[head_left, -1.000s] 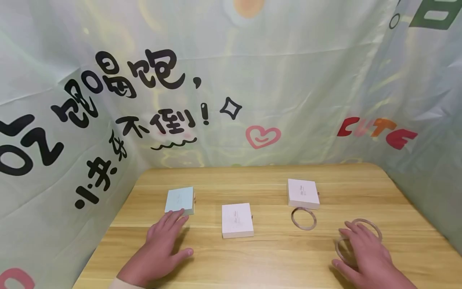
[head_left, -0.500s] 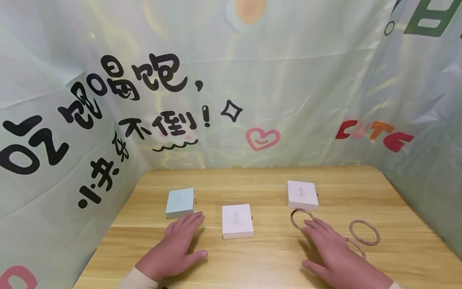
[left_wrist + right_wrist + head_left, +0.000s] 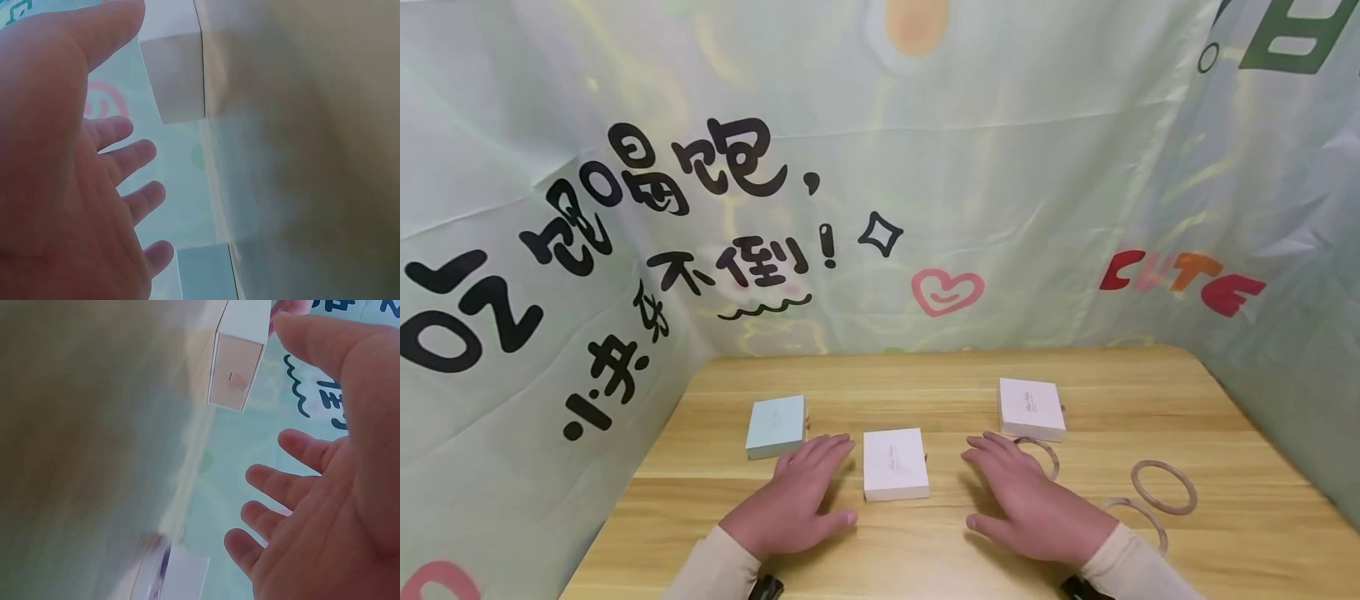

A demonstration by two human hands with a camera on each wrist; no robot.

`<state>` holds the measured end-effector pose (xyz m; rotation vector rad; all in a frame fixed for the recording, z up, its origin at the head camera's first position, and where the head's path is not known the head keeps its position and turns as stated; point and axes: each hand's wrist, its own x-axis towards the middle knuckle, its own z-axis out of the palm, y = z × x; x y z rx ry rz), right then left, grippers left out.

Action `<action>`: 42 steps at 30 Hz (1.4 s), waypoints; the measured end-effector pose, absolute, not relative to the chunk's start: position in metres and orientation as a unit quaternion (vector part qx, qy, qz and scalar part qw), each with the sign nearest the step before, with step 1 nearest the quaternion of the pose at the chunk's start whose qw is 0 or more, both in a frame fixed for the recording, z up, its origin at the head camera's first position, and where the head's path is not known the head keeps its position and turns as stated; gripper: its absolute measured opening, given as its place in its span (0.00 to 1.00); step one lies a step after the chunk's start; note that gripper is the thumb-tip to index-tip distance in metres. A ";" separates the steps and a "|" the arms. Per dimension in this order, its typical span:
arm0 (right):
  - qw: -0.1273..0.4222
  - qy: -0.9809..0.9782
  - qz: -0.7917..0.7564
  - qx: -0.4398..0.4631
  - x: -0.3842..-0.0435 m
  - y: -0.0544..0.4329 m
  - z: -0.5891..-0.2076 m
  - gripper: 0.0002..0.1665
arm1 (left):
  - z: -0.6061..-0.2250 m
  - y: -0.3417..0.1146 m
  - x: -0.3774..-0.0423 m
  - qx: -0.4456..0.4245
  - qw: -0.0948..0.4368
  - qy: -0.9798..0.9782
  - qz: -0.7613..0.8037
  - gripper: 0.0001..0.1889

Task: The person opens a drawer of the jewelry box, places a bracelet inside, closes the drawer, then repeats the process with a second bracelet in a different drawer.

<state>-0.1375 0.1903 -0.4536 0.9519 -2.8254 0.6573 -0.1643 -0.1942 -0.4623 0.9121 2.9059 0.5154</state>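
Observation:
A small white drawer box (image 3: 895, 465) with fine print lies on the table between the two hands. My left hand (image 3: 793, 510) hovers at its left side, fingers spread and nothing held. At its right my right hand (image 3: 1033, 510) hovers too, thumb apart from the fingers, also holding nothing. The left wrist view shows the box's plain side (image 3: 178, 78); a small pull tab (image 3: 237, 381) marks its drawer end in the right wrist view. A bangle (image 3: 1051, 452), partly hidden by my right fingers, lies before a second white box (image 3: 1032, 407).
A light blue box (image 3: 777, 425) sits just beyond my left fingertips. Two more bangles, one whole (image 3: 1193, 493) and one partly covered by the right arm (image 3: 1152, 517), lie at the right. Printed cloth (image 3: 1000, 183) hangs behind and beside the wooden table (image 3: 895, 379).
My right hand has moved left, off the two bangles at the right, to beside the middle box. My left hand has shifted right, from the blue box toward the middle box.

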 end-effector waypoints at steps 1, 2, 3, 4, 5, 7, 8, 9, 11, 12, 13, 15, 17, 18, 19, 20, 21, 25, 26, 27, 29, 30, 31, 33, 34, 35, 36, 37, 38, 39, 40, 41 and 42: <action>0.036 -0.923 0.219 0.313 -0.141 0.187 -0.453 0.46 | -0.462 -0.193 -0.166 0.298 0.027 0.939 0.169 0.50; 0.029 -0.922 0.223 0.315 -0.144 0.184 -0.453 0.47 | -0.461 -0.192 -0.167 0.300 0.026 0.938 0.173 0.50; 0.021 -0.921 0.226 0.317 -0.147 0.181 -0.453 0.48 | -0.460 -0.191 -0.169 0.302 0.027 0.936 0.177 0.50; 0.013 -0.920 0.227 0.319 -0.150 0.178 -0.452 0.49 | -0.459 -0.190 -0.170 0.303 0.027 0.935 0.180 0.50; 0.007 -0.920 0.228 0.320 -0.153 0.175 -0.453 0.50 | -0.459 -0.188 -0.171 0.306 0.027 0.934 0.182 0.50; -0.003 -0.918 0.230 0.324 -0.159 0.169 -0.453 0.51 | -0.458 -0.186 -0.174 0.310 0.028 0.932 0.187 0.50; -0.009 -0.917 0.231 0.324 -0.162 0.167 -0.453 0.51 | -0.458 -0.185 -0.175 0.311 0.029 0.932 0.186 0.50; -0.013 -0.917 0.233 0.325 -0.164 0.164 -0.453 0.52 | -0.458 -0.184 -0.177 0.311 0.031 0.932 0.185 0.49; -0.019 -0.915 0.236 0.326 -0.169 0.159 -0.453 0.53 | -0.459 -0.182 -0.180 0.313 0.035 0.931 0.185 0.49; -0.022 -0.914 0.239 0.328 -0.171 0.156 -0.453 0.53 | -0.459 -0.182 -0.181 0.313 0.038 0.931 0.184 0.49; -0.024 -0.913 0.240 0.330 -0.173 0.154 -0.453 0.54 | -0.459 -0.181 -0.182 0.313 0.040 0.931 0.184 0.49; -0.029 -0.911 0.241 0.333 -0.176 0.150 -0.452 0.55 | -0.459 -0.180 -0.184 0.311 0.045 0.931 0.185 0.49; -0.035 -0.911 0.240 0.334 -0.178 0.148 -0.452 0.56 | -0.459 -0.180 -0.185 0.310 0.048 0.932 0.184 0.49; -0.038 -0.911 0.239 0.334 -0.179 0.147 -0.452 0.57 | -0.459 -0.180 -0.186 0.310 0.049 0.932 0.182 0.49; -0.038 -0.911 0.238 0.335 -0.180 0.146 -0.453 0.57 | -0.459 -0.179 -0.186 0.309 0.049 0.932 0.181 0.49; -0.039 -0.911 0.238 0.335 -0.181 0.145 -0.453 0.56 | -0.459 -0.179 -0.186 0.309 0.049 0.933 0.181 0.49; -0.038 -0.911 0.237 0.336 -0.182 0.144 -0.454 0.56 | -0.458 -0.179 -0.187 0.308 0.049 0.933 0.181 0.49; -0.034 -0.909 0.237 0.342 -0.185 0.142 -0.457 0.52 | -0.456 -0.178 -0.188 0.308 0.050 0.933 0.181 0.49; -0.033 -0.909 0.235 0.343 -0.186 0.141 -0.458 0.51 | -0.456 -0.177 -0.188 0.309 0.049 0.932 0.182 0.49; -0.030 -0.909 0.233 0.344 -0.186 0.141 -0.459 0.50 | -0.455 -0.177 -0.188 0.311 0.049 0.932 0.182 0.48; -0.023 -0.910 0.227 0.346 -0.187 0.140 -0.460 0.49 | -0.455 -0.176 -0.188 0.313 0.047 0.931 0.183 0.48; -0.019 -0.910 0.225 0.347 -0.187 0.139 -0.460 0.48 | -0.454 -0.176 -0.188 0.315 0.046 0.930 0.184 0.47; -0.014 -0.910 0.225 0.348 -0.187 0.139 -0.460 0.47 | -0.454 -0.175 -0.188 0.316 0.045 0.930 0.184 0.47; -0.007 -0.911 0.223 0.348 -0.185 0.139 -0.460 0.46 | -0.455 -0.175 -0.187 0.319 0.041 0.928 0.186 0.46; -0.006 -0.911 0.223 0.346 -0.183 0.139 -0.460 0.46 | -0.455 -0.176 -0.187 0.320 0.039 0.928 0.186 0.45; -0.005 -0.911 0.224 0.345 -0.182 0.139 -0.460 0.46 | -0.456 -0.176 -0.186 0.321 0.038 0.928 0.187 0.45; -0.005 -0.911 0.225 0.345 -0.180 0.139 -0.460 0.46 | -0.457 -0.177 -0.185 0.322 0.036 0.927 0.186 0.45; -0.004 -0.912 0.225 0.344 -0.177 0.139 -0.460 0.46 | -0.457 -0.177 -0.182 0.322 0.036 0.928 0.184 0.44; -0.004 -0.912 0.226 0.343 -0.174 0.139 -0.460 0.46 | -0.458 -0.177 -0.180 0.323 0.034 0.928 0.183 0.44; -0.003 -0.911 0.227 0.343 -0.171 0.140 -0.460 0.47 | -0.459 -0.178 -0.178 0.323 0.034 0.928 0.181 0.45; -0.002 -0.911 0.227 0.344 -0.168 0.140 -0.460 0.47 | -0.460 -0.178 -0.175 0.323 0.036 0.929 0.180 0.45; 0.000 -0.911 0.225 0.346 -0.165 0.140 -0.460 0.47 | -0.460 -0.178 -0.172 0.323 0.036 0.928 0.180 0.45; 0.001 -0.910 0.225 0.348 -0.162 0.141 -0.460 0.46 | -0.461 -0.178 -0.169 0.325 0.036 0.928 0.181 0.45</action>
